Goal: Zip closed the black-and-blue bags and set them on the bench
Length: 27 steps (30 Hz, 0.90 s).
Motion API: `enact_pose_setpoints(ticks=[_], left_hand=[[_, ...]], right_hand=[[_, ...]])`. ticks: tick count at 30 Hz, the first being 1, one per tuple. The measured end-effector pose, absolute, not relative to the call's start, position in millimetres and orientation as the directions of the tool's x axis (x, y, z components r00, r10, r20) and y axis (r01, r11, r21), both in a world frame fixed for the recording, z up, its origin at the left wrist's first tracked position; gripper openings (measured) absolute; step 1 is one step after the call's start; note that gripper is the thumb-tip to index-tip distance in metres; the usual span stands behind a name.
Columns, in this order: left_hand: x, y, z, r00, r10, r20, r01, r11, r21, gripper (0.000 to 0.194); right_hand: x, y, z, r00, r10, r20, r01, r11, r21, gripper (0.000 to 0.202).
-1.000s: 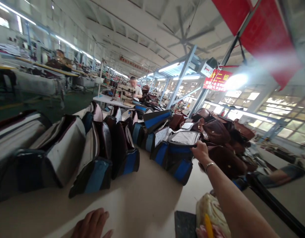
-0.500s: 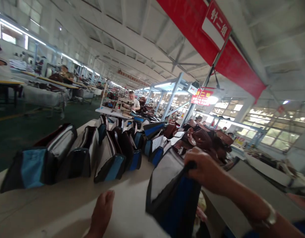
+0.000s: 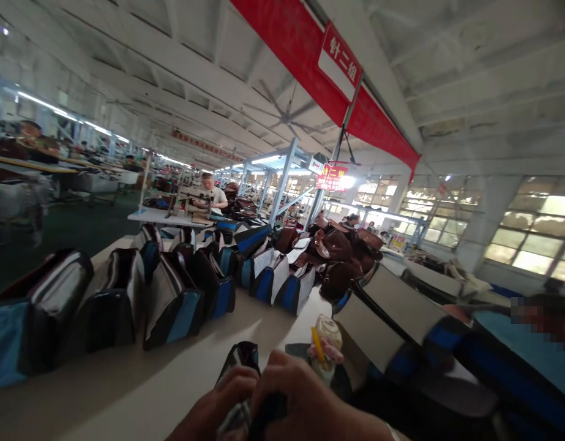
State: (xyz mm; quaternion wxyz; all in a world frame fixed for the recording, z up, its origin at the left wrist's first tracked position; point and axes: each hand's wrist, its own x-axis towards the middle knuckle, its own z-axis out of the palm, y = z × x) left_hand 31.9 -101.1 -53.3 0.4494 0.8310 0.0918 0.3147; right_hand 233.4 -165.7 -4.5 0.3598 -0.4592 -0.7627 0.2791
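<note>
At the bottom middle of the head view, a dark bag (image 3: 243, 354) with a pale grey lining is held close to me. My left hand (image 3: 224, 395) is closed on its left side. My right hand (image 3: 295, 392) is closed on the dark edge at the right, beside my left hand. Most of the bag is hidden by my hands and the frame edge. Ahead on the pale table (image 3: 126, 392) stand several similar bags (image 3: 174, 306) in black, blue and grey.
Brown bags (image 3: 340, 248) are heaped at the far right of the table. A small cream and pink item (image 3: 327, 346) with a yellow strip is right of my hands. Large grey and blue bag pieces (image 3: 378, 318) lie right, near another person. A co-worker (image 3: 214, 195) sits farther ahead.
My right hand has brought the bag from the right down to the bottom middle. My left hand, empty before, has come to it and closed on it. The view has turned right.
</note>
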Motion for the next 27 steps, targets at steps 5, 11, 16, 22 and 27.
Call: enact_pose_setpoints(ticks=[5,11,16,22,27], left_hand=[[40.2,-86.2,-34.9,0.865,0.320,0.387,-0.170,-0.539,0.825,0.062],[63.9,-70.4,-29.7,0.926,0.204,0.319,-0.163,-0.545,0.822,0.071],[79.7,-68.5,-37.8,0.931,0.255,0.262,-0.078,-0.561,0.824,0.073],[96.6,-70.2,-31.2,0.975,0.143,0.172,-0.062,-0.566,0.822,0.067],[105.8,-68.3,-8.8,0.986,0.087,0.143,-0.071,-0.556,0.828,0.062]], right_hand=[[239.6,-172.2,-1.9,-0.177,0.918,0.356,0.430,0.397,-0.810,0.029],[247.0,-176.1,-14.0,0.068,0.973,0.222,0.410,0.176,-0.895,0.043],[258.6,-188.6,-8.0,0.133,0.982,0.136,0.413,0.070,-0.908,0.049],[274.3,-205.6,-0.5,0.137,0.990,-0.029,0.496,-0.094,-0.863,0.038],[281.3,-216.0,15.5,0.059,0.994,0.093,0.460,0.055,-0.886,0.032]])
